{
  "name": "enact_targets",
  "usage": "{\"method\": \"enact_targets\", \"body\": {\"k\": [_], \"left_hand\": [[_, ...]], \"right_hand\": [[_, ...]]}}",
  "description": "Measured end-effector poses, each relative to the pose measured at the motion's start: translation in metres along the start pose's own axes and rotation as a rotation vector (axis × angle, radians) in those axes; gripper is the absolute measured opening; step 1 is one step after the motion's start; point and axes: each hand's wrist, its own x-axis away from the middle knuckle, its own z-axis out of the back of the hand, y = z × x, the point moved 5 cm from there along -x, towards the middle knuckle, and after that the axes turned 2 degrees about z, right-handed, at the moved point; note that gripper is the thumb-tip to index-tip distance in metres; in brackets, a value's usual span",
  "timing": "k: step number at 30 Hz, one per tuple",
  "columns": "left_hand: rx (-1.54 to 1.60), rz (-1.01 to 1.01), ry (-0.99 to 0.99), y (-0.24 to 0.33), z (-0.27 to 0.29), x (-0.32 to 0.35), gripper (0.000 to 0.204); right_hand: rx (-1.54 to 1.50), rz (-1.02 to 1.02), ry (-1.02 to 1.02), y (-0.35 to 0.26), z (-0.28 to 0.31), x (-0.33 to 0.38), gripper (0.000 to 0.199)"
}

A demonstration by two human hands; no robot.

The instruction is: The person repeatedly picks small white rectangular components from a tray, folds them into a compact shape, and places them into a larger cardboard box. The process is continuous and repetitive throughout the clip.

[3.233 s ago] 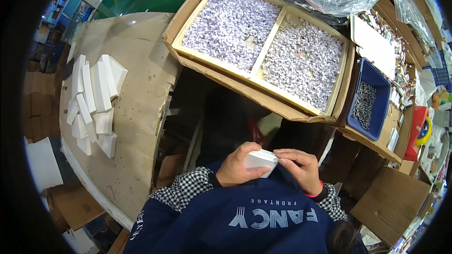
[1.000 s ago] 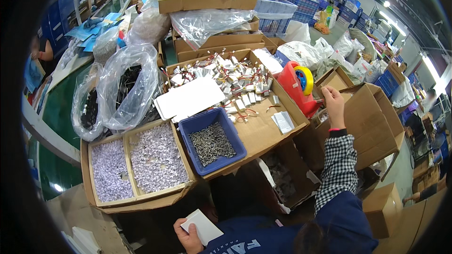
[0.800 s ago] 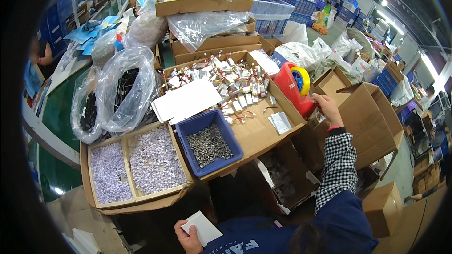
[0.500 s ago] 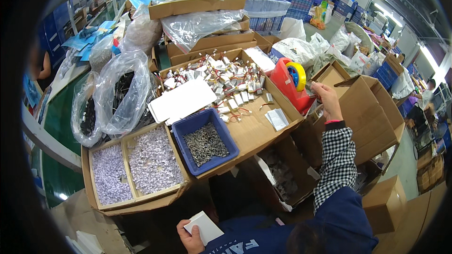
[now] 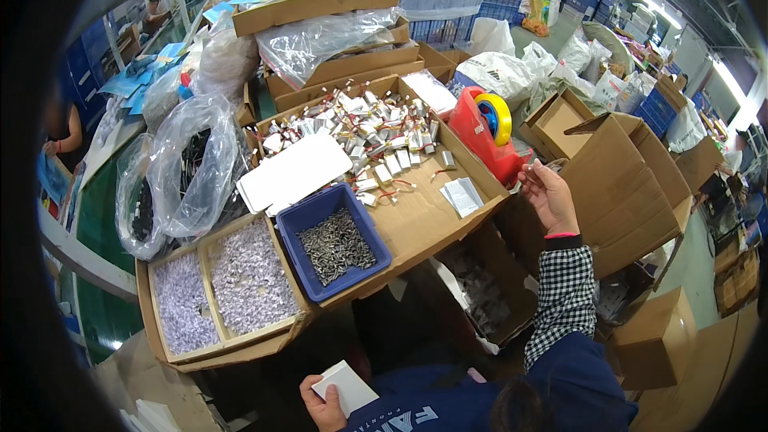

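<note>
Three seconds back both hands held the small white box [image 5: 346,388] together at the chest. Since then the right hand [image 5: 549,194] has left it and reached out beside the red tape dispenser [image 5: 486,134], drawing slightly back from it in the last second.

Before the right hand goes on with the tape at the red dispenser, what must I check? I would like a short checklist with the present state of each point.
1. Right hand at red tape dispenser: ok.
2. Tape end pinched between fingers: cannot tell, too small.
3. Left hand holds small white box: ok.
4. Dispenser stands on cardboard tray: ok.
5. Box near the dispenser: not ok, it is down at the body.
</note>
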Motion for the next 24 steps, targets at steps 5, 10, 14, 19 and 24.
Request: {"method": "enact_targets", "body": {"k": [5,10,14,19,24], "left_hand": [[-0.038,0.054,-0.027,-0.011,0.002,0.001,0.045],[-0.176,-0.008,-0.108,-0.016,0.000,0.001,0.057],[-0.128,0.067,-0.154,-0.023,-0.003,0.007,0.062],[-0.094,0.019,-0.193,-0.019,-0.006,0.011,0.064],[-0.085,-0.252,-0.156,0.003,-0.001,0.001,0.044]], "right_hand": [[-0.071,0.063,-0.051,0.014,-0.001,-0.003,0.020],[-0.209,0.269,0.019,0.042,-0.012,-0.012,0.017],[-0.132,0.455,0.157,0.051,-0.019,-0.011,0.018],[-0.253,0.437,0.209,0.063,-0.021,0.001,0.016],[-0.483,0.591,-0.035,0.045,-0.034,0.039,0.017]]}}
